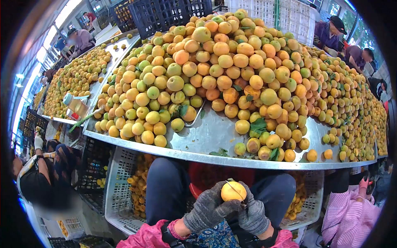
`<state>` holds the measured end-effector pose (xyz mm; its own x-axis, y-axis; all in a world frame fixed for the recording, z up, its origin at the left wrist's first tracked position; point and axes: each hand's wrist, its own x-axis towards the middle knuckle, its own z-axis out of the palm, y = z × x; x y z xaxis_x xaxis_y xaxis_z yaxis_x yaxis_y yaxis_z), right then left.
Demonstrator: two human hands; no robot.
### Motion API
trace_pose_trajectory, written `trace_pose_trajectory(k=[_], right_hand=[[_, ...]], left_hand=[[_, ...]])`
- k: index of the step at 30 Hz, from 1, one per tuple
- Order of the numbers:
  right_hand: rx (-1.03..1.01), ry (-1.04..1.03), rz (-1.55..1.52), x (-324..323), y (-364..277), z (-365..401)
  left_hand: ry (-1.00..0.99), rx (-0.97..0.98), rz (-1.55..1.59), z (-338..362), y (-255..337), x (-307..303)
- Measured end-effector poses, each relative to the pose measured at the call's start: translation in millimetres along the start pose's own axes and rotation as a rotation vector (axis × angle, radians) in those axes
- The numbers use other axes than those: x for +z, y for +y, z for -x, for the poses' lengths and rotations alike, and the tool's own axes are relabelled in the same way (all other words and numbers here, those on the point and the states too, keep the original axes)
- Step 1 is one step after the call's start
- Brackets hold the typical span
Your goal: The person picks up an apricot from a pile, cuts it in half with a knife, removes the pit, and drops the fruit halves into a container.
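Both hands wear grey knitted gloves and meet low in the view, over the lap. Between them is one yellow-orange fruit (233,191), with a thin dark line across its face. My left hand (211,205) has its fingers wrapped round the fruit's left and lower side. On the right side my right hand (253,214) closes against the same fruit; a thin dark thing lies by its fingers, too small to name. Behind the hands, between the knees, is a red container (219,175). A large heap of similar fruit (242,62) covers much of the metal table (198,134).
The table's metal edge (206,158) runs just beyond the knees. White crates with cut fruit stand left (111,202) and right (316,198). Dark crates (169,16) and a bottle (76,105) are farther off. Several people work around, including one in pink at right (351,215).
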<state>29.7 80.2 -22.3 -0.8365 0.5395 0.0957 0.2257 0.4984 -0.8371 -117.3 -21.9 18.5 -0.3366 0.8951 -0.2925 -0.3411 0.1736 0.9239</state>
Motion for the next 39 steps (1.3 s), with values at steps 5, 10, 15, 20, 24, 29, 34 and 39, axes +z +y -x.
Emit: trace_pose_trajectory(k=[5,10,15,20,24,29,34,39], right_hand=[[0.024,-0.135,0.165,3.1,12.2,4.1],[0.010,-0.110,0.158,4.5,3.4,-2.8],[0.076,-0.182,0.012,-0.6,1.7,-10.8],[0.115,-0.299,-0.081,0.4,6.1,-13.7],[0.045,-0.336,-0.108,2.7,13.1,-14.2],[0.049,-0.266,-0.017,8.7,8.4,-13.3],[-0.011,-0.189,0.088,12.0,7.9,-11.3],[0.008,-0.160,-0.031,19.6,2.5,-17.9]], left_hand=[[0.086,0.281,-0.792,0.5,-6.4,-12.7],[0.194,0.318,-0.602,-3.2,-23.9,-5.0],[0.165,0.140,-0.276,-11.7,-39.9,-5.3],[0.056,0.035,-0.170,-9.0,-52.7,-19.0],[0.017,-0.005,-0.176,-5.6,-57.8,-25.5],[-0.003,0.036,0.009,-5.2,-52.6,-27.8],[-0.145,-0.403,0.460,0.0,-34.0,-46.2],[-0.001,0.032,-0.059,16.6,-50.3,-29.5]])
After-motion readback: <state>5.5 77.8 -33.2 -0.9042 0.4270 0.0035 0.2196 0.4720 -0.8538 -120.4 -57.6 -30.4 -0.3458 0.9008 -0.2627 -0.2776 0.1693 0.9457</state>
